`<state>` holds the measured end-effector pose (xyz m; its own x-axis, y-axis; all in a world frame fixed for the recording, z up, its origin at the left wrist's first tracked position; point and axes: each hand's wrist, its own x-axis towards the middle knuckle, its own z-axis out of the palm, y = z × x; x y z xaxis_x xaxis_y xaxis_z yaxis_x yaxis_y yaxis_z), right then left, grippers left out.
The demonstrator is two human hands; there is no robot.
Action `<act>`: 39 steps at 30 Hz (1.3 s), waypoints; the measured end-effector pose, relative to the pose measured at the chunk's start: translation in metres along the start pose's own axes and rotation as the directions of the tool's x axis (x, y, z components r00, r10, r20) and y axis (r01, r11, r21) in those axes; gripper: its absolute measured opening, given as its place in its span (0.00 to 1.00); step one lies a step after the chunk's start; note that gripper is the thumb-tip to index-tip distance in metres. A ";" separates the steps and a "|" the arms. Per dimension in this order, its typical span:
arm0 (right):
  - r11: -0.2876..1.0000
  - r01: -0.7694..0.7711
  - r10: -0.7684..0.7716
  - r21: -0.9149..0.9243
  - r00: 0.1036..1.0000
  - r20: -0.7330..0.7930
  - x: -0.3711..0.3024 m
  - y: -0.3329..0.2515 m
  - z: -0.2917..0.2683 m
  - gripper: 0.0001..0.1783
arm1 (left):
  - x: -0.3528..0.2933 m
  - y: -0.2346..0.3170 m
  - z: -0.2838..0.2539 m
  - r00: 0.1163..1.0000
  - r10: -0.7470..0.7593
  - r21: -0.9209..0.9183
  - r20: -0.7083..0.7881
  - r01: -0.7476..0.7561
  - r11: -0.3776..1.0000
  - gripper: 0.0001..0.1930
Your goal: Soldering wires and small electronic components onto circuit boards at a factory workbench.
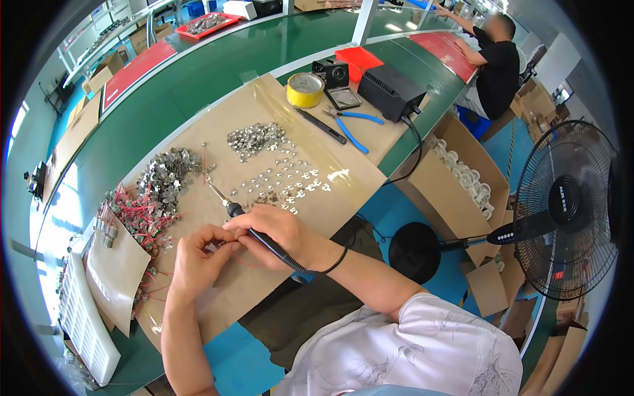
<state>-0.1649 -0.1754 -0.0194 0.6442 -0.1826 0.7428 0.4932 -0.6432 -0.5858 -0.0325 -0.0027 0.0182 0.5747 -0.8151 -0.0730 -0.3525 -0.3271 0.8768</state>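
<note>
My right hand (281, 226) is closed round the black handle of a soldering iron (270, 245), whose metal tip points up and left over the brown paper (218, 284). Its fingertips meet those of my left hand (197, 263), which is pinched closed. A thin red wire shows below the fingers, but what they pinch is mostly hidden. Beyond my left hand lie a tangle of red wires (135, 214) and a heap of small metal parts (168, 173). Farther off sits a pile of silvery pieces (254, 140), with loose metal clips (290, 190) spread out nearer.
A yellow tape roll (305, 98), blue-handled cutters (352, 134), a black pen-like tool (321, 126) and a black soldering station (389, 91) occupy the far side. Right are a carton of white parts (456, 168) and a fan (566, 204). A person (498, 69) sits beyond.
</note>
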 end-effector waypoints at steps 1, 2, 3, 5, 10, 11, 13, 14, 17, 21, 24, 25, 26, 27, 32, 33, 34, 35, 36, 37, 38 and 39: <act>1.000 0.002 -0.002 -0.002 1.000 -0.002 0.000 0.000 -0.002 0.21 | 0.000 0.004 -0.001 0.999 -0.028 0.031 0.019 0.027 0.999 0.08; 0.990 -0.099 0.096 0.104 0.995 0.032 0.000 -0.001 -0.004 0.20 | 0.000 0.005 -0.001 0.999 -0.025 0.032 0.020 0.024 0.999 0.08; 0.958 -0.201 0.190 0.206 0.979 0.076 -0.001 -0.002 -0.006 0.20 | -0.001 0.006 -0.001 0.999 -0.032 0.007 0.039 0.032 0.999 0.08; 0.930 -0.268 0.248 0.253 0.963 0.110 -0.001 -0.005 -0.009 0.19 | -0.002 0.004 0.000 0.998 -0.040 -0.018 0.058 0.041 0.999 0.08; 0.862 -0.392 0.350 0.322 0.919 0.181 -0.002 -0.005 -0.008 0.19 | -0.011 0.015 -0.006 0.993 -0.108 -0.001 0.047 0.108 0.994 0.08; 0.851 -0.402 0.351 0.339 0.914 0.203 -0.001 -0.002 -0.007 0.19 | -0.008 0.014 -0.005 0.990 -0.134 -0.004 0.032 0.135 0.991 0.08; 0.974 -0.181 0.172 0.136 0.982 0.078 0.000 0.005 -0.006 0.20 | -0.004 0.005 -0.002 0.999 0.033 0.048 -0.012 -0.033 0.998 0.06; 0.967 -0.230 0.221 0.113 0.972 0.085 0.000 0.002 -0.005 0.20 | -0.003 -0.002 0.000 0.998 0.038 0.073 -0.058 -0.034 0.997 0.07; 0.885 -0.428 0.427 0.183 0.903 0.048 -0.003 -0.005 -0.005 0.23 | 0.005 -0.006 0.005 0.980 0.103 0.250 -0.171 -0.058 0.966 0.09; 0.818 -0.465 0.504 0.339 0.863 -0.034 -0.011 -0.003 -0.007 0.25 | 0.007 -0.013 0.007 0.968 0.146 0.317 -0.202 -0.077 0.945 0.08; 0.830 -0.425 0.482 0.361 0.873 -0.079 -0.014 -0.003 -0.008 0.20 | 0.002 -0.012 0.007 0.969 0.160 0.377 -0.189 -0.079 0.923 0.07; 0.851 -0.406 0.456 0.333 0.886 -0.085 -0.014 -0.004 -0.009 0.18 | 0.001 -0.013 0.006 0.970 0.163 0.401 -0.181 -0.079 0.913 0.07; 0.847 -0.414 0.476 0.334 0.870 -0.129 -0.013 -0.007 -0.006 0.14 | 0.000 -0.013 0.006 0.971 0.167 0.425 -0.171 -0.080 0.902 0.06; 0.843 -0.420 0.483 0.336 0.866 -0.127 -0.013 -0.008 -0.007 0.14 | -0.001 -0.012 0.006 0.973 0.160 0.423 -0.168 -0.076 0.903 0.06; 0.865 -0.444 0.475 0.234 0.874 -0.099 -0.012 -0.012 -0.008 0.13 | 0.000 -0.010 0.011 0.967 0.168 0.462 -0.191 -0.062 0.885 0.06; 0.863 -0.448 0.479 0.235 0.872 -0.097 -0.013 -0.011 -0.008 0.13 | 0.000 -0.011 0.011 0.968 0.164 0.461 -0.189 -0.060 0.885 0.06; 0.871 -0.439 0.468 0.223 0.879 -0.097 -0.013 -0.010 -0.007 0.12 | 0.000 -0.011 0.012 0.963 0.171 0.462 -0.206 -0.058 0.885 0.07; 0.878 -0.430 0.456 0.211 0.885 -0.096 -0.013 -0.009 -0.007 0.12 | -0.001 -0.011 0.013 0.958 0.179 0.464 -0.223 -0.057 0.884 0.07; 0.876 -0.433 0.460 0.210 0.883 -0.096 -0.013 -0.008 -0.007 0.12 | 0.000 -0.010 0.014 0.959 0.176 0.462 -0.220 -0.056 0.885 0.07; 0.868 -0.448 0.473 0.214 0.877 -0.085 -0.012 -0.008 -0.006 0.12 | 0.000 -0.010 0.015 0.957 0.165 0.467 -0.237 -0.037 0.883 0.08; 0.860 -0.462 0.486 0.218 0.871 -0.075 -0.011 -0.008 -0.006 0.12 | 0.000 -0.009 0.016 0.955 0.155 0.473 -0.253 -0.017 0.881 0.08; 0.859 -0.464 0.489 0.218 0.869 -0.075 -0.011 -0.009 -0.006 0.12 | 0.001 -0.009 0.017 0.956 0.153 0.471 -0.251 -0.017 0.882 0.08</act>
<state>-0.1795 -0.1721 -0.0204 0.7571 -0.5288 0.3836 0.2518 -0.3056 -0.9183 -0.0411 -0.0083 0.0024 0.6808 -0.7090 0.1839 -0.6690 -0.4996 0.5503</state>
